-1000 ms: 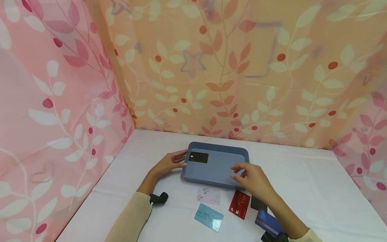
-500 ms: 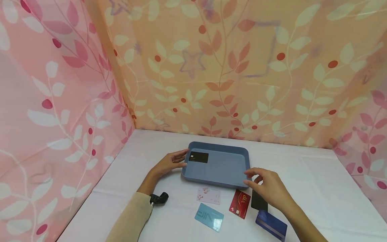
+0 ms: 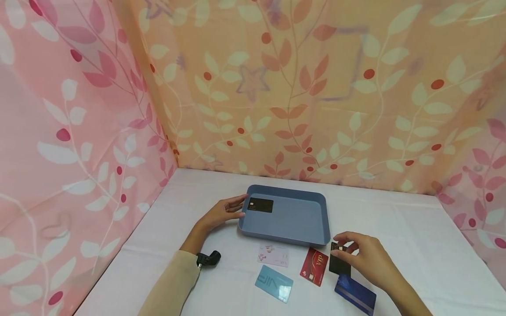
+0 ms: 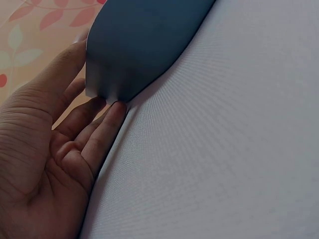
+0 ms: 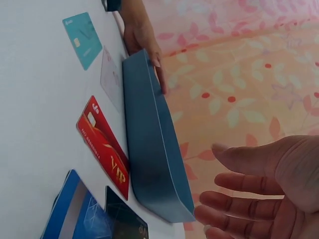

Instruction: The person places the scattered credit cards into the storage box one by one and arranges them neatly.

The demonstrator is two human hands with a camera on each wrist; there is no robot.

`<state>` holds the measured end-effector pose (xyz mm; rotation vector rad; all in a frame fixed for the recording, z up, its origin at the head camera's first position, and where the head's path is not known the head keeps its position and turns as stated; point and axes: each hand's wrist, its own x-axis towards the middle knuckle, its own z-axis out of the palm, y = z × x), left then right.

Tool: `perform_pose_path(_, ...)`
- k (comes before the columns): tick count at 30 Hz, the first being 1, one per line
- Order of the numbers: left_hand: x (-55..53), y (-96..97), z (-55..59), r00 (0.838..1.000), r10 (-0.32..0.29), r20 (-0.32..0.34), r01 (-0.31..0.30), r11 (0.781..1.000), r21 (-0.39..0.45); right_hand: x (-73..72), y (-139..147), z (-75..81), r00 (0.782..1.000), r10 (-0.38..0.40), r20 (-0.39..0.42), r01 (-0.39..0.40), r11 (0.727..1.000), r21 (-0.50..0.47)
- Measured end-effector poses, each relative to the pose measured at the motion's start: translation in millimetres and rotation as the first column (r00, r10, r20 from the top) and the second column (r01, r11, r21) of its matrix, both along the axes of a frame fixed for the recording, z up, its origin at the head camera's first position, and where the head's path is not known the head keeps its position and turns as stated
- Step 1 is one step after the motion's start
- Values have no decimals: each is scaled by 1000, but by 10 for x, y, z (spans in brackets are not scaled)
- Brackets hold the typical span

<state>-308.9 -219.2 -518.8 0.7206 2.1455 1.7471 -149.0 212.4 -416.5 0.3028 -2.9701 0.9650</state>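
Observation:
My left hand (image 3: 223, 213) rests against the left end of a blue tray (image 3: 282, 239), its fingers and thumb touching the wall there. Inside the tray's left part lies a black VIP card (image 3: 260, 205). To the tray's right, my right hand (image 3: 365, 256) hovers at a second black card (image 3: 339, 265) on the table, thumb and forefinger apart above its upper end. In the right wrist view that hand (image 5: 259, 189) shows its fingers extended and nothing held. A blue striped card (image 3: 356, 294) lies just below the black one, and a red VIP card (image 3: 314, 267) to its left.
A pale pink card (image 3: 273, 255) lies in front of the tray. Nearer me is a light blue VIP card (image 3: 274, 283). White cloth (image 3: 415, 232) covers the table, and patterned curtains (image 3: 292, 87) enclose the back and sides.
My right hand has moved from over the tray's right part, past its right edge, down to the black card on the table. The left hand stays put at the tray.

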Motion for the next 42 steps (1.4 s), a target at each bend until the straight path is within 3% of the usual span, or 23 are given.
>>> perform_pose_path(10,-28,9,-7,1000,-5,-11,5,1000,5,101,172,-93,992,-42,119,35,997,62)
perform_pose_path(14,-30,12,-8,1000,4,4,-4,1000,4,117,216,-141,978,-76,195,59,994,91)
perform_pose_path(23,-6,25,18,1000,13,12,-13,1000,0,120,288,-290,944,-83,319,25,983,182)
perform_pose_path(33,-3,15,-15,1000,13,15,-13,1000,5,120,370,-487,932,-94,349,-14,956,294)
perform_pose_path(42,2,8,-10,1000,4,-3,-4,1000,-6,127,383,-535,932,-78,354,-50,939,340)
